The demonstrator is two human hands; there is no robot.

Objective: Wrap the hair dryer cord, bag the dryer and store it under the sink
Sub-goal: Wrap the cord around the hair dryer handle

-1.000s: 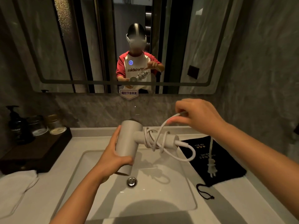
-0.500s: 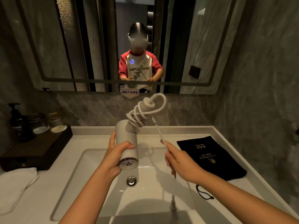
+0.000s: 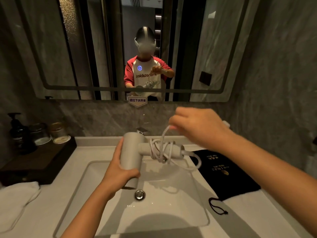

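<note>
A pale grey hair dryer [image 3: 132, 150] hangs over the white sink [image 3: 171, 212], its barrel upright and its handle pointing right. My left hand [image 3: 118, 172] grips the barrel. Several turns of white cord [image 3: 160, 149] sit around the handle. My right hand [image 3: 197, 127] is raised above and to the right of the handle, pinching the loose end of the cord, blurred by motion; the plug [image 3: 226, 124] shows just beyond it. A black drawstring bag [image 3: 224, 174] lies flat on the counter right of the sink.
A dark tray [image 3: 39, 160] at the left holds a pump bottle [image 3: 18, 134] and two jars. A white towel [image 3: 15, 201] lies on the counter's front left. A mirror [image 3: 103, 48] hangs above, a tap [image 3: 142, 130] stands behind the dryer, and a grey wall closes the right side.
The dryer has swung from handle-up back to handle pointing right. My right hand has risen from low over the sink to above the handle, carrying the cord around it.
</note>
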